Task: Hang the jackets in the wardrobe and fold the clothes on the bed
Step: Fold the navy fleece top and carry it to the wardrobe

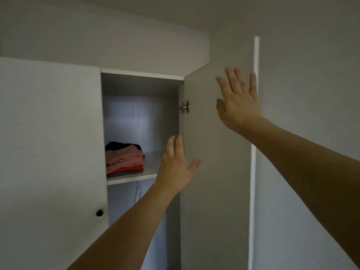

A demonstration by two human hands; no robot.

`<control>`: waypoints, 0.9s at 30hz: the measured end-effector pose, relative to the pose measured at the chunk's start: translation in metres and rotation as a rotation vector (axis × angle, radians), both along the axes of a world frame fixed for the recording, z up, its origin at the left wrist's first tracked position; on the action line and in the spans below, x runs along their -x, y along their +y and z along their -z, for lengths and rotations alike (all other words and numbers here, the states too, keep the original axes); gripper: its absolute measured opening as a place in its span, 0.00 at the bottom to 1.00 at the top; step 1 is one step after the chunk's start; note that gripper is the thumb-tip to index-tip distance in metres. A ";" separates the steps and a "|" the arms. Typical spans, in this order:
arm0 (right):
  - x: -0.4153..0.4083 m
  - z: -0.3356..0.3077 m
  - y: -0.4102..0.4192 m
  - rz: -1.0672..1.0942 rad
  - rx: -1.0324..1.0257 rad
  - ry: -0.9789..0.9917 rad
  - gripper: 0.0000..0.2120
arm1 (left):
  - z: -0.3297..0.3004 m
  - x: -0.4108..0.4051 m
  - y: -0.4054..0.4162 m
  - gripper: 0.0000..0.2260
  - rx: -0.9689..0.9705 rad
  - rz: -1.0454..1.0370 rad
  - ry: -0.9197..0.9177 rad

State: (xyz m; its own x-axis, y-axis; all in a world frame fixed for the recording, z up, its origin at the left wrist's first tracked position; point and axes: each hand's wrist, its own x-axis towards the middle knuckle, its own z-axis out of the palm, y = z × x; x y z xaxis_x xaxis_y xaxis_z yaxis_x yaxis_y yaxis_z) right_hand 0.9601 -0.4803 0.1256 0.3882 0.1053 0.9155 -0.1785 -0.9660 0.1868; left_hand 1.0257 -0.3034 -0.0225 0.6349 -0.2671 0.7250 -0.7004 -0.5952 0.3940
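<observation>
A white wardrobe stands before me with its right door [218, 162] swung open and its left door [48, 143] shut. On the upper shelf [132, 180] lies a stack of folded clothes [124, 159], pink and red with a dark piece on top. My right hand [236, 102] is raised with straight, spread fingers flat against the inner face of the open door, near its outer edge. My left hand [176, 166] is lifted with straight fingers in front of the shelf opening, beside the door's hinged side, holding nothing. No jacket or bed is in view.
A metal hinge [185, 107] joins the open door to the wardrobe side. A black round knob [99, 212] sits on the shut left door. Below the shelf hangs a pale cloth [142, 193]. Plain walls lie above and to the right.
</observation>
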 end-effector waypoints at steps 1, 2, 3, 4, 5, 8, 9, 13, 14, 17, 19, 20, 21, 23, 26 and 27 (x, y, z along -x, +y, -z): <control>0.012 0.000 -0.014 0.003 -0.023 -0.043 0.29 | 0.001 0.009 -0.019 0.42 -0.023 0.027 0.039; 0.022 0.000 -0.028 -0.010 -0.065 -0.085 0.30 | 0.003 0.018 -0.038 0.42 -0.047 0.052 0.073; 0.030 0.001 -0.040 -0.042 -0.132 -0.121 0.31 | 0.006 0.026 -0.057 0.43 -0.073 0.073 0.096; 0.036 0.003 -0.051 -0.088 -0.232 -0.131 0.33 | 0.010 0.033 -0.076 0.44 -0.098 0.086 0.119; 0.040 0.005 -0.061 -0.158 -0.370 -0.101 0.33 | 0.014 0.040 -0.094 0.45 -0.123 0.087 0.153; 0.045 0.010 -0.088 -0.469 -0.883 0.188 0.25 | 0.030 0.056 -0.142 0.47 -0.121 0.031 0.288; 0.044 0.012 -0.092 -0.541 -0.993 0.285 0.18 | 0.035 0.058 -0.153 0.46 -0.073 0.010 0.330; 0.034 0.022 -0.088 -0.676 -1.016 0.345 0.12 | 0.044 0.055 -0.165 0.40 0.043 -0.138 0.385; 0.032 0.022 -0.085 -0.681 -1.022 0.331 0.13 | 0.045 0.055 -0.162 0.39 0.041 -0.165 0.380; 0.027 0.022 -0.078 -0.718 -1.047 0.323 0.13 | 0.045 0.060 -0.154 0.32 0.023 -0.215 0.312; 0.023 0.023 -0.069 -0.752 -1.005 0.321 0.12 | 0.047 0.062 -0.142 0.28 0.041 -0.200 0.276; 0.020 0.023 -0.062 -0.775 -0.976 0.318 0.12 | 0.048 0.063 -0.131 0.27 0.049 -0.192 0.254; 0.018 0.024 -0.052 -0.802 -0.947 0.314 0.12 | 0.049 0.063 -0.118 0.25 0.059 -0.181 0.215; 0.012 0.025 -0.027 -0.897 -0.918 0.314 0.12 | 0.053 0.061 -0.087 0.20 0.089 -0.168 0.119; -0.001 0.031 0.020 -1.079 -0.886 0.430 0.14 | 0.061 0.053 -0.043 0.21 0.192 -0.229 -0.002; -0.007 0.036 0.037 -1.099 -0.820 0.485 0.15 | 0.063 0.050 -0.028 0.23 0.235 -0.259 -0.034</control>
State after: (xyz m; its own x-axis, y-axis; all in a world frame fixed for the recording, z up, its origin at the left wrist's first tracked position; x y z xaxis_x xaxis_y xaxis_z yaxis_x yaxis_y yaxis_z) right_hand 0.9672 -0.4436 0.0895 0.7405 0.0696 0.6684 0.6258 -0.4339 -0.6482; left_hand 0.9754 -0.3312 -0.0855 0.6343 0.0767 0.7693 -0.5528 -0.6506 0.5207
